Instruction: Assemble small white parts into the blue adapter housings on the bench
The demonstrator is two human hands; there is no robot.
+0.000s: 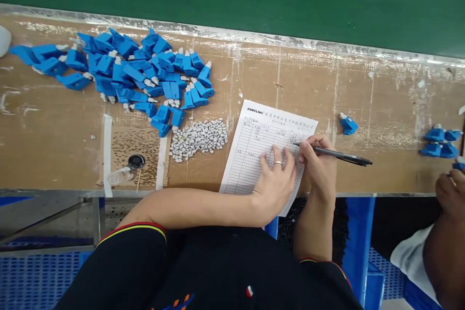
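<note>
A printed form (pixel 240 155) with ruled lines and some handwriting lies slightly tilted on the cardboard-covered bench. My left hand (pixel 278 174) rests flat on it with the fingers spread, a ring on one finger. In my right hand (pixel 319 164) is a dark pen (pixel 345 157), its tip touching or just above the form's upper right columns. To the left of the paper sits a heap of small grey-white pieces (pixel 198 139). Behind that spreads a large pile of blue plastic parts (pixel 134 68) with white ends.
A small bottle (pixel 121 176) and a round black cap (pixel 136 161) stand between tape strips at left. A few blue parts (pixel 348 125) lie right of the form. A co-worker's hand (pixel 450 193) is at the far right, near more blue parts (pixel 440 141). Green surface (pixel 232 0) runs behind.
</note>
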